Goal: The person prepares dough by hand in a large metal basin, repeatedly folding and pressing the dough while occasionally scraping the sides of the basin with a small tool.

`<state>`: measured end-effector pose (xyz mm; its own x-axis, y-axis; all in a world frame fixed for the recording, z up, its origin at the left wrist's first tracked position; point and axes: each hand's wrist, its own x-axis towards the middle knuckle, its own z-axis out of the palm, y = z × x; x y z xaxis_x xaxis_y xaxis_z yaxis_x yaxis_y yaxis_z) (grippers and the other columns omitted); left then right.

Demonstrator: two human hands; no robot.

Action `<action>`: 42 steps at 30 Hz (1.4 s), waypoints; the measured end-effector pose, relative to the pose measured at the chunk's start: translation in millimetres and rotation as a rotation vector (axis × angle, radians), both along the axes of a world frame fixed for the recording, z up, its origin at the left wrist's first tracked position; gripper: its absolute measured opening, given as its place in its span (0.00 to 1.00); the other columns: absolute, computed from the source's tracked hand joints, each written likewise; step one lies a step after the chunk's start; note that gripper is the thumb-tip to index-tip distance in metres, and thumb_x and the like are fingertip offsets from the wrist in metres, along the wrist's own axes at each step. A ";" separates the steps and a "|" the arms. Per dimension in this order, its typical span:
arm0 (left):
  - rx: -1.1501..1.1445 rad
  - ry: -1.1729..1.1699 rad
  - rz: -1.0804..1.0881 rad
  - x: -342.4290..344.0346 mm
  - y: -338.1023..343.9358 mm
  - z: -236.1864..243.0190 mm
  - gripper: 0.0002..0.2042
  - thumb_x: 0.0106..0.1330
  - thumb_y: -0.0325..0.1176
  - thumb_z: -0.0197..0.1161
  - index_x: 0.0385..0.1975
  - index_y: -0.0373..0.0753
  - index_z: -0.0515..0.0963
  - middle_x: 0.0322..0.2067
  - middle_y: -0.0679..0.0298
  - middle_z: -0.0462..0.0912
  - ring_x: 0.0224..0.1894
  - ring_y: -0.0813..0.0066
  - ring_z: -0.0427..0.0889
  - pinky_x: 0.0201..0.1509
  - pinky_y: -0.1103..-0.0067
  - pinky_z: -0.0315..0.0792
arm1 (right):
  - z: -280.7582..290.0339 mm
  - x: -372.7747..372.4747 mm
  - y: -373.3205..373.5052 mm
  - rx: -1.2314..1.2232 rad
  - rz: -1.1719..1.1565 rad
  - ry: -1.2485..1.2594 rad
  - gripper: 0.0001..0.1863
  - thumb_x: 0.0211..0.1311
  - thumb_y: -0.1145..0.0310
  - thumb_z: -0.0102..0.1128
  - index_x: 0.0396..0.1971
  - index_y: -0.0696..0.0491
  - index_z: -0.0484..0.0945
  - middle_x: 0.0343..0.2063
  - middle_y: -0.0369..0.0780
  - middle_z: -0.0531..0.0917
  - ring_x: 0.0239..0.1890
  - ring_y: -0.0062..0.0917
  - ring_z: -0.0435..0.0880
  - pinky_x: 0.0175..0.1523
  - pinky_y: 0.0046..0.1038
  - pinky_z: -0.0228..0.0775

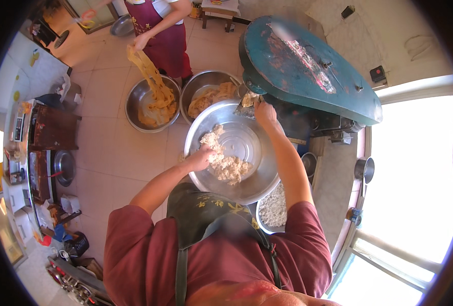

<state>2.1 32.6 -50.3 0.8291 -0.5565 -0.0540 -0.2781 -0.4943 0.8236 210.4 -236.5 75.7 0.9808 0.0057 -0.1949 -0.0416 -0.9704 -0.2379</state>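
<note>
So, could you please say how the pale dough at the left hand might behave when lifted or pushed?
The pale dough would probably tear, as it looks ragged and lumpy. It may droop either side of the left hand, being irregular and loosely joined. It seems unlikely to roll, lacking a smooth, round shape.

At lower centre you wear a maroon shirt point(129, 229) and a blackish-green apron point(189, 217) printed in gold; mid-frame, your cream dough point(230, 168) shows against a silver bowl point(259, 132) with concentric rings. The machine cover point(297, 64) at upper right is teal with pinkish-white scuffs; at upper left, a burgundy apron point(169, 48) bears gold lettering.
</note>
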 end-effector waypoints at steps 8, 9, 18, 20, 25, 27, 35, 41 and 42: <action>0.196 -0.018 -0.051 2.9 21.3 51.5 0.22 0.60 0.28 0.61 0.57 0.46 0.74 0.51 0.62 0.73 0.47 0.59 0.80 0.46 0.66 0.76 | 22.9 -56.3 15.3 0.166 0.015 -0.125 0.24 0.69 0.50 0.48 0.33 0.58 0.80 0.29 0.59 0.83 0.35 0.55 0.83 0.43 0.53 0.74; 0.226 -0.013 -0.062 4.2 19.4 56.8 0.23 0.60 0.29 0.61 0.57 0.46 0.73 0.51 0.62 0.73 0.46 0.59 0.80 0.43 0.66 0.77 | 21.2 -58.8 14.0 0.143 0.036 -0.083 0.24 0.69 0.50 0.48 0.33 0.58 0.80 0.29 0.59 0.83 0.35 0.55 0.83 0.43 0.53 0.74; 0.289 -0.159 -0.043 -4.0 23.0 58.1 0.21 0.57 0.31 0.64 0.53 0.45 0.74 0.47 0.64 0.74 0.38 0.60 0.82 0.35 0.67 0.79 | 2.8 -35.8 21.9 0.029 0.016 -0.017 0.24 0.69 0.49 0.46 0.36 0.55 0.82 0.32 0.55 0.84 0.38 0.53 0.84 0.46 0.50 0.75; 0.267 -0.192 -0.021 1.7 22.4 62.0 0.21 0.57 0.31 0.64 0.53 0.45 0.74 0.46 0.64 0.74 0.38 0.60 0.82 0.35 0.67 0.79 | 4.5 -20.6 17.4 -0.017 0.017 -0.015 0.24 0.69 0.50 0.45 0.35 0.55 0.83 0.31 0.55 0.84 0.38 0.52 0.84 0.46 0.50 0.75; 0.230 -0.201 -0.027 -0.7 17.3 53.6 0.22 0.56 0.30 0.64 0.54 0.47 0.74 0.47 0.65 0.74 0.38 0.61 0.83 0.34 0.68 0.79 | -2.6 -2.4 6.9 -0.089 0.078 0.007 0.22 0.70 0.52 0.45 0.34 0.55 0.82 0.30 0.54 0.84 0.36 0.51 0.84 0.42 0.49 0.75; 0.247 -0.165 -0.021 -1.5 23.5 54.0 0.22 0.58 0.30 0.62 0.55 0.46 0.72 0.46 0.62 0.75 0.39 0.57 0.82 0.37 0.65 0.78 | 19.2 -18.1 9.9 -0.056 0.241 -0.042 0.19 0.69 0.55 0.46 0.42 0.55 0.79 0.29 0.53 0.84 0.36 0.50 0.84 0.41 0.49 0.75; 0.165 -0.168 0.012 5.9 15.9 48.2 0.21 0.60 0.31 0.63 0.54 0.50 0.74 0.50 0.65 0.75 0.43 0.58 0.82 0.43 0.67 0.79 | 16.6 11.5 10.1 -0.287 0.280 0.094 0.21 0.70 0.56 0.45 0.38 0.56 0.82 0.35 0.51 0.86 0.40 0.48 0.85 0.43 0.47 0.77; 0.274 -0.239 -0.035 -19.6 16.8 33.0 0.19 0.61 0.33 0.62 0.53 0.44 0.73 0.47 0.59 0.76 0.40 0.59 0.82 0.39 0.67 0.78 | 3.7 -31.1 7.8 -0.255 0.297 -0.105 0.16 0.70 0.57 0.46 0.41 0.51 0.81 0.31 0.49 0.86 0.35 0.43 0.86 0.37 0.42 0.79; 0.294 -0.225 -0.014 -9.1 26.1 34.7 0.19 0.61 0.34 0.62 0.53 0.44 0.73 0.47 0.60 0.75 0.40 0.60 0.83 0.39 0.67 0.78 | 17.4 -40.0 12.7 -0.222 0.226 -0.098 0.17 0.71 0.58 0.46 0.39 0.55 0.80 0.30 0.51 0.85 0.33 0.45 0.86 0.37 0.44 0.79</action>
<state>-7.0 58.7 -15.6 0.8311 -0.5553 -0.0310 -0.4439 -0.6960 0.5644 170.3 -223.9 93.1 0.9737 0.1936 -0.1203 0.1936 -0.9810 -0.0115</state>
